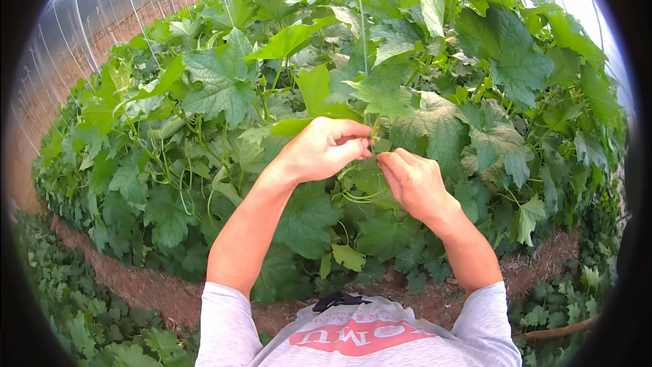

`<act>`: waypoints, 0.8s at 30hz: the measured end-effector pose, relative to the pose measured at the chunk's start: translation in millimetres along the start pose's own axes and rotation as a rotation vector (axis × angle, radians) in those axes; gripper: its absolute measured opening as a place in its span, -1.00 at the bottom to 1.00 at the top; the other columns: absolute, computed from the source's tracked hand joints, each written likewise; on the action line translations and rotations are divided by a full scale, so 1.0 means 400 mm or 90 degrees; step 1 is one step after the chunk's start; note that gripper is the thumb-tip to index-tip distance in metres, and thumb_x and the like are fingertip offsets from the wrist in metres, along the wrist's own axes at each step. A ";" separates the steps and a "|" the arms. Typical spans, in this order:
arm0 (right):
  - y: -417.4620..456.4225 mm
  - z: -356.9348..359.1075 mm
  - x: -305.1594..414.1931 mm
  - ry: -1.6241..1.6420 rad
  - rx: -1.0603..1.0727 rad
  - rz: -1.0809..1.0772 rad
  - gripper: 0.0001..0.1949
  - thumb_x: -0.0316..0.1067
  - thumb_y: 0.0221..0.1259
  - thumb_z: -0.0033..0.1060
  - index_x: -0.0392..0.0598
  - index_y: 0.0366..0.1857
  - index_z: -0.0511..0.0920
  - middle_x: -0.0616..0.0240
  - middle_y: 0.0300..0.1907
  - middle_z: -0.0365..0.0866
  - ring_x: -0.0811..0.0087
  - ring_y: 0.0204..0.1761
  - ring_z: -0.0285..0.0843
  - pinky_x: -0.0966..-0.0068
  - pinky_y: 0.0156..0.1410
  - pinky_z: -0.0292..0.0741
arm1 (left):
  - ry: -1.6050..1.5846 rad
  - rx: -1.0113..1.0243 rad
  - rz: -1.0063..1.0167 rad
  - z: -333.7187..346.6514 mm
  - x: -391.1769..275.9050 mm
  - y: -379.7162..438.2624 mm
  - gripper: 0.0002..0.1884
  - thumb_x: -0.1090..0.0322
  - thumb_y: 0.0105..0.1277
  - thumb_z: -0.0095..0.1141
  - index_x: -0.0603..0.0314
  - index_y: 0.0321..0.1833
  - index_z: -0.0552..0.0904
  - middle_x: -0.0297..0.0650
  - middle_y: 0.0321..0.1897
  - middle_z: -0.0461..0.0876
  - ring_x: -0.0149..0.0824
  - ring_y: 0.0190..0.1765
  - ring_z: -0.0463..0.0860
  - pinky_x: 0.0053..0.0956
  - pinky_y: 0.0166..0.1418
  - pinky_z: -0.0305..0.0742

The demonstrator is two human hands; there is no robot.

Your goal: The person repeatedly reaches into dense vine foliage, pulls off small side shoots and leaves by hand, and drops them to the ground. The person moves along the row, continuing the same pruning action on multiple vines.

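Note:
My left hand [326,149] is pinched around a thin green vine stem [376,127], beside a pale hanging string [363,25]. Just below and to the right, my right hand [416,181] has its thumb and forefinger closed on the string's lower part, close to the stem. The fingers hide exactly how string and stem meet. A young lobed leaf [384,97] spreads above both hands. Curled tendrils [361,196] hang beneath them. To the right of the stem is a broad leaf with a pale, brownish surface [430,120].
Dense climbing foliage [219,81] fills the row before me. More strings [133,5] and a metal post [81,20] rise at the far left. Bare soil [137,285] runs along the row's foot, with low plants [66,295] behind it. A brown stick-like thing [560,330] lies at lower right.

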State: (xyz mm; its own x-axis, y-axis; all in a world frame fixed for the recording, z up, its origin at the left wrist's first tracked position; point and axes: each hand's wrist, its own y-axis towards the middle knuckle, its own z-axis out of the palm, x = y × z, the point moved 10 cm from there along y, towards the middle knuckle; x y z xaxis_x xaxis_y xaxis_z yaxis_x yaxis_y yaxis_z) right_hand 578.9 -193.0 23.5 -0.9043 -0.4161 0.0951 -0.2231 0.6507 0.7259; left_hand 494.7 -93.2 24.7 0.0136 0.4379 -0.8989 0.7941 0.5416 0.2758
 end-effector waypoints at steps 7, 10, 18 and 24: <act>0.045 0.015 -0.046 0.064 -0.025 0.028 -0.91 -0.41 0.26 0.21 -0.12 -0.24 0.55 0.16 -0.41 0.66 0.09 -0.40 0.66 0.26 -0.36 0.57 | -0.030 -0.049 -0.017 -0.077 0.007 0.001 -0.73 0.36 0.47 0.02 0.51 -0.02 0.63 -0.05 -0.19 0.72 -0.28 -0.20 0.74 -0.43 -0.08 0.67; 0.075 0.030 -0.059 0.083 0.016 0.053 -0.90 -0.43 0.25 0.21 -0.14 -0.21 0.55 0.10 -0.37 0.68 0.04 -0.38 0.66 0.25 -0.33 0.57 | -0.064 -0.086 -0.027 -0.100 0.021 0.002 -0.74 0.37 0.47 0.01 0.50 -0.05 0.64 -0.04 -0.21 0.72 -0.29 -0.23 0.75 -0.44 -0.12 0.68; 0.107 0.062 -0.063 0.377 0.065 0.070 -0.85 -0.47 0.25 0.29 -0.21 -0.16 0.58 0.22 -0.42 0.68 0.44 -0.41 0.67 0.50 -0.30 0.55 | -0.055 -0.123 -0.001 -0.081 0.038 0.033 -0.74 0.35 0.44 0.02 0.49 -0.16 0.66 -0.10 -0.39 0.73 -0.37 -0.31 0.73 -0.48 -0.16 0.66; 0.103 0.062 -0.100 0.403 0.091 0.138 -0.87 -0.44 0.25 0.31 -0.23 -0.20 0.59 0.24 -0.43 0.66 0.56 -0.44 0.59 0.56 -0.30 0.53 | -0.073 -0.107 0.008 -0.065 0.025 0.063 -0.77 0.39 0.42 0.03 0.47 -0.17 0.67 -0.14 -0.36 0.73 -0.36 -0.30 0.73 -0.48 -0.14 0.66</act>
State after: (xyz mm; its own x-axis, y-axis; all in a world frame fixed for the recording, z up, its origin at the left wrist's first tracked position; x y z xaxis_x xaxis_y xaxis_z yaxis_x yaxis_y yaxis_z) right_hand 596.8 -134.0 32.7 -0.5561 -0.5301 0.6401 -0.1464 0.8206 0.5524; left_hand 498.8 -56.6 31.5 0.0989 0.3660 -0.9253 0.6809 0.6532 0.3312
